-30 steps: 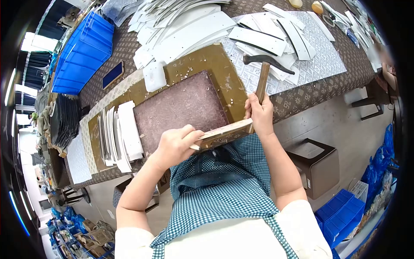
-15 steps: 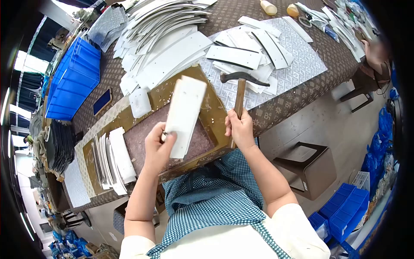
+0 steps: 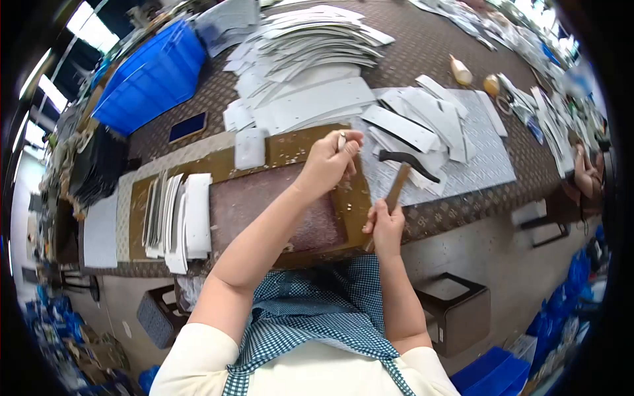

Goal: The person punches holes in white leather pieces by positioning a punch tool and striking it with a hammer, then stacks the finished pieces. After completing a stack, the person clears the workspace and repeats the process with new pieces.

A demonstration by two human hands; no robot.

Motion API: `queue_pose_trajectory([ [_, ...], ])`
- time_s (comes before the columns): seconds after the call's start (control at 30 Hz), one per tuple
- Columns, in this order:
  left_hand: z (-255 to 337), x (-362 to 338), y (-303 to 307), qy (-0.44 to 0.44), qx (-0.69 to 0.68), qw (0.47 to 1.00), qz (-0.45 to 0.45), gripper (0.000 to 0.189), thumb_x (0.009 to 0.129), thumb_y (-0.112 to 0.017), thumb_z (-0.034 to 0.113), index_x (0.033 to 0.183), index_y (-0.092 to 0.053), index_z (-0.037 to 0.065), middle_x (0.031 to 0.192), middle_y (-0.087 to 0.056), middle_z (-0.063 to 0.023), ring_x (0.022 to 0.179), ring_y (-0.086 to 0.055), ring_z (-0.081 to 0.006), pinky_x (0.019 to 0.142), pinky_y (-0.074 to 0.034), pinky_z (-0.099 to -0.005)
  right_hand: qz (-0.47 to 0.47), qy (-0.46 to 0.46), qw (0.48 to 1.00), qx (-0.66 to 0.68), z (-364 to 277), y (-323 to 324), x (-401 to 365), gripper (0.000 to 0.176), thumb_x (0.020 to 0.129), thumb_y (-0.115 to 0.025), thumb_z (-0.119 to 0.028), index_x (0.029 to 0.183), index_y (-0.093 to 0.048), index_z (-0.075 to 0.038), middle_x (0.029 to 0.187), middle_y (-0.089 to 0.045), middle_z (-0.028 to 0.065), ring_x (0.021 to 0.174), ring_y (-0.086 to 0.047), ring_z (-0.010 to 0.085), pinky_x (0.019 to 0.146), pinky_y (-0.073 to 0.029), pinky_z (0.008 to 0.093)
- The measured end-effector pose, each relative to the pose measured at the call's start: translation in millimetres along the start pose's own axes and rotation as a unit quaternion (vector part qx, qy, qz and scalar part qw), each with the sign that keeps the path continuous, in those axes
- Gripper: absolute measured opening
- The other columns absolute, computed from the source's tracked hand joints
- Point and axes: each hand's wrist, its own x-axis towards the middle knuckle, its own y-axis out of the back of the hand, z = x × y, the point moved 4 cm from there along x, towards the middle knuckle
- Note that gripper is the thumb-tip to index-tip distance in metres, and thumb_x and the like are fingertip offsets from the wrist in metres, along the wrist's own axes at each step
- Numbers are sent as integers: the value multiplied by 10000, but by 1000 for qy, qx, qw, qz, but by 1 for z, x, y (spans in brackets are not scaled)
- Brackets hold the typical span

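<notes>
My left hand (image 3: 328, 162) is closed around a small metal rod (image 3: 341, 141), mostly hidden by the fingers, above the far right part of the brown board (image 3: 290, 148). In my right hand (image 3: 386, 228) is a hammer (image 3: 397, 187), gripped by its wooden handle, its dark curved head pointing away from me. Beyond the hammer head, loose white strips (image 3: 432, 119) lie scattered on a patterned grey sheet (image 3: 492, 168), some with dark edges. A reddish worn slab (image 3: 257, 208) rests on the board below my left forearm.
White strips (image 3: 197, 218) stand in a row at the board's left. Large curved white pieces (image 3: 317, 99) are stacked behind. A phone (image 3: 188, 127), blue bin (image 3: 155, 76) and small bottle (image 3: 461, 71) sit on the table; a brown stool (image 3: 462, 320) stands below. Another person's hand (image 3: 586, 173) shows at right.
The white pieces have left my left hand, which has moved right and away from me, toward the scattered strips. The hammer stays in my right hand. The view has shifted.
</notes>
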Motion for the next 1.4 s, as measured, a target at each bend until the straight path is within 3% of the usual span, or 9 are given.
queue_pose_trajectory([
  [0.1,-24,-55,50,-49,71,991,100,171,956,-612,102,1074,-685,1,939,-682,-81,828,-631,-156,769,-505,-285,6,-14,1000,-18,3,3,3,150,1040,-518,-189,978,-498,-54,695,-540,19,457,-473,84,407,-438,248],
  [0.4,17,-241,241,-22,422,800,426,249,884,-713,201,1073,-712,40,914,-681,-72,659,-538,-155,608,-460,-302,5,-28,997,-71,1,7,7,179,1041,-513,-222,951,-465,-75,716,-525,28,448,-452,111,438,-437,284],
  [0.53,-1,-278,263,105,469,796,367,353,835,-746,351,1013,-710,48,950,-679,-148,856,-674,-330,725,-515,-421,16,-27,997,-71,0,5,6,179,1044,-510,-228,961,-471,-74,725,-525,31,458,-452,110,457,-444,283],
  [0.7,-17,-271,236,196,545,719,384,445,808,-762,351,1145,-649,84,1077,-646,-118,943,-660,-340,793,-522,-445,22,-30,996,-78,-2,3,4,172,1045,-509,-226,959,-485,-78,740,-524,27,480,-456,105,467,-445,285],
  [0.93,-25,-270,241,179,436,784,404,428,766,-777,286,1070,-620,30,954,-691,-188,882,-666,-345,761,-506,-419,7,-27,997,-67,-1,3,5,154,1042,-510,-212,967,-487,-80,737,-531,25,471,-467,101,455,-446,276],
  [1.03,-21,-266,236,109,339,828,433,267,832,-725,163,1012,-600,10,727,-555,-79,619,-472,-152,603,-418,-311,15,-25,998,-63,4,8,9,142,1041,-507,-195,974,-493,-71,725,-555,34,454,-475,98,434,-460,270],
  [1.1,-20,-261,232,-1,278,838,470,128,891,-697,74,981,-627,16,736,-526,31,607,-373,-59,531,-321,-242,3,-21,998,-53,5,9,10,132,1041,-504,-188,984,-498,-69,728,-559,36,455,-479,98,433,-462,271],
  [1.17,-15,-251,230,-76,202,859,464,92,905,-718,43,972,-657,27,814,-572,60,689,-460,-21,610,-391,-175,14,-28,998,-60,4,7,9,131,1042,-503,-189,993,-496,-67,728,-559,34,454,-476,99,433,-462,273],
  [1.4,18,-172,169,64,152,983,83,247,852,-746,68,1099,-738,57,816,-627,40,715,-517,-35,614,-423,-206,-1,-18,998,-62,4,6,7,127,1046,-503,-182,999,-484,-66,697,-537,30,451,-472,100,434,-467,275],
])
